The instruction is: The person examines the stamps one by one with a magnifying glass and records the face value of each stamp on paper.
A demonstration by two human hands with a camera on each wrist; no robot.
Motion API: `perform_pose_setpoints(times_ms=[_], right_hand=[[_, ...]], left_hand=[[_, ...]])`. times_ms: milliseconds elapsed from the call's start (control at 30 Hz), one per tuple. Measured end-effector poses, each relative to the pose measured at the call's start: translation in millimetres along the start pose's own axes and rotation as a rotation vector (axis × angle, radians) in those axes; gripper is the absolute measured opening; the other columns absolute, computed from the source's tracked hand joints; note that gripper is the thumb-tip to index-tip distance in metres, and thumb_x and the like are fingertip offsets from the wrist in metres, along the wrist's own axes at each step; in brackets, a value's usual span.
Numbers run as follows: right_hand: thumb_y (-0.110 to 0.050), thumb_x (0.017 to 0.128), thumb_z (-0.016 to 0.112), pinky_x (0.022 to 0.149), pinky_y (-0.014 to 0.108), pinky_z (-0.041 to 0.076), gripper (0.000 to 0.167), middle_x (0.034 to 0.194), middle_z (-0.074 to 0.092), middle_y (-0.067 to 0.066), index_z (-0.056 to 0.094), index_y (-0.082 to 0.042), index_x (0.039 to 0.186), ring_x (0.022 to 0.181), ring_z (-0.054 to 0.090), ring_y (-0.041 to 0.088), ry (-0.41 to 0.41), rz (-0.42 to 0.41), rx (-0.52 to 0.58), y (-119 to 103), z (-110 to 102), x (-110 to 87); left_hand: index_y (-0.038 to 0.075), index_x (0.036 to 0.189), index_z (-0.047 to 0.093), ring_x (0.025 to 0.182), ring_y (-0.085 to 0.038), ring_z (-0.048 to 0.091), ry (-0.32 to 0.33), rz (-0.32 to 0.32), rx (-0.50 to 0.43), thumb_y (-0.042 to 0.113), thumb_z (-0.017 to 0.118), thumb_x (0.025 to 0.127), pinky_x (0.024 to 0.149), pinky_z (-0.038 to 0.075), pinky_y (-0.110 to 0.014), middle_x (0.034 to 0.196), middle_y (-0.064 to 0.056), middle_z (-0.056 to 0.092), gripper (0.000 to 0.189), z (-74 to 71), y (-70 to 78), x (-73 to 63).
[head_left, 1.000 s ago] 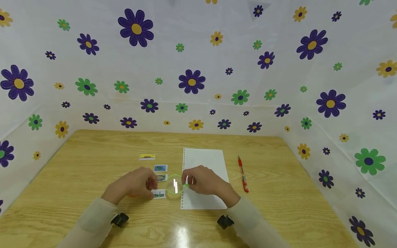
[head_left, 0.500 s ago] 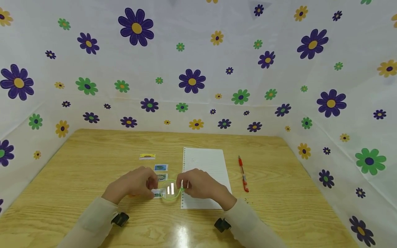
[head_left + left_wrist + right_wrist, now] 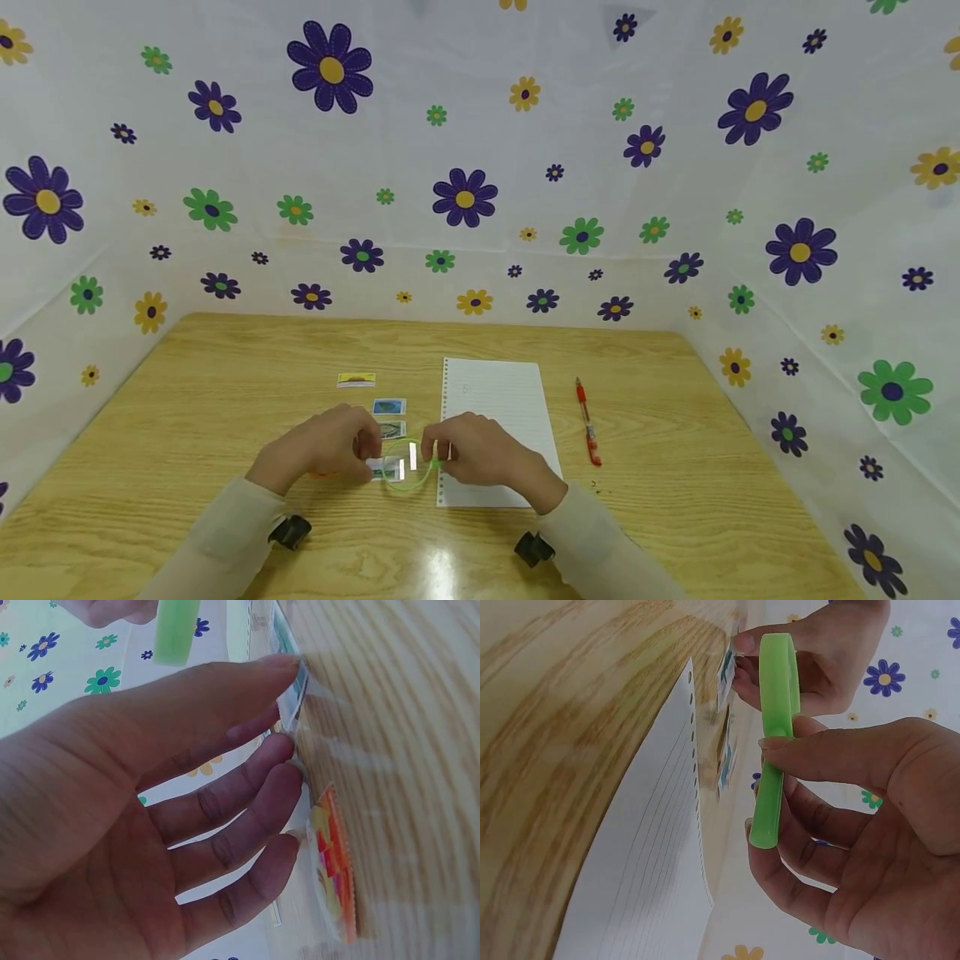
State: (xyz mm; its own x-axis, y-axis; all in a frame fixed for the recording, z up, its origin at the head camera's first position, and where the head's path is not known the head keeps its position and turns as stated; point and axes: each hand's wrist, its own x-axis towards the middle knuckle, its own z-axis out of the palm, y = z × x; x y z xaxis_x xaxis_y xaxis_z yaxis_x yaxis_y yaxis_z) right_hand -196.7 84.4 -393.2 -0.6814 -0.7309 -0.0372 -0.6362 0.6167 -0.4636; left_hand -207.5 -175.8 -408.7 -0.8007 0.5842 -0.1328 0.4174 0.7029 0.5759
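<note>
Lined sheet (image 3: 498, 404) lies on wood tabletop (image 3: 247, 392); red pen (image 3: 588, 423) R of sheet, plus tiny dark specks (image 3: 597, 487) R of its near part. L of sheet, far to near: yellow stamp (image 3: 356, 380), blue stamp (image 3: 389, 407), third stamp (image 3: 393, 430), near stamp (image 3: 726, 673). Flowered cloth (image 3: 498, 125) rises beyond sheet & off both sides. R hand (image 3: 478, 450) blocks part of sheet; L hand (image 3: 322, 443), L of sheet, blocks some tabletop.

R thumb & fingers pinch handle of green magnifier (image 3: 778, 709) by sheet's L edge; lens reaches over near stamp's R part. L thumb & index tips, close together, touch near stamp's L end, other fingers loosely bent; can't tell if pinching or just pressing.

L wrist view shows orange-red stamp (image 3: 334, 866) w/ zigzag edge, L of sheet; head view gives only a sliver by the hand. R wrist view has magnifier side-on, sheet cut off at bottom.

Hard to make out: faint mark on sheet; near stamp's print, partly behind lens glare. Third stamp's L end hidden by L hand.
</note>
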Motion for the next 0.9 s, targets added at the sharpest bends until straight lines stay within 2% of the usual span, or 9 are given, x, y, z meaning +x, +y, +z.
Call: perform_pose_setpoints(times_ms=[500,900], right_hand=[[0.004,0.089,0.070,0.058,0.015,0.045,0.022,0.088,0.075,0.002,0.074,-0.015,0.098,0.071,0.059,0.002,0.015,-0.031,-0.019,0.2,3.3,-0.2],[0.005,0.089,0.071,0.057,0.015,0.044,0.022,0.088,0.075,0.002,0.074,-0.015,0.098,0.071,0.059,0.002,0.028,-0.044,-0.030,-0.7,5.9,-0.9]], left_hand=[[0.018,0.083,0.073,0.072,-0.012,0.054,-0.008,-0.026,-0.010,0.013,0.090,0.077,0.063,0.048,-0.026,0.077,0.005,0.063,0.018,-0.1,-0.8,1.0],[0.016,0.082,0.073,0.071,-0.011,0.054,-0.009,-0.020,-0.005,0.012,0.090,0.077,0.063,0.047,-0.026,0.076,0.005,0.063,0.018,1.0,-2.3,1.5]])
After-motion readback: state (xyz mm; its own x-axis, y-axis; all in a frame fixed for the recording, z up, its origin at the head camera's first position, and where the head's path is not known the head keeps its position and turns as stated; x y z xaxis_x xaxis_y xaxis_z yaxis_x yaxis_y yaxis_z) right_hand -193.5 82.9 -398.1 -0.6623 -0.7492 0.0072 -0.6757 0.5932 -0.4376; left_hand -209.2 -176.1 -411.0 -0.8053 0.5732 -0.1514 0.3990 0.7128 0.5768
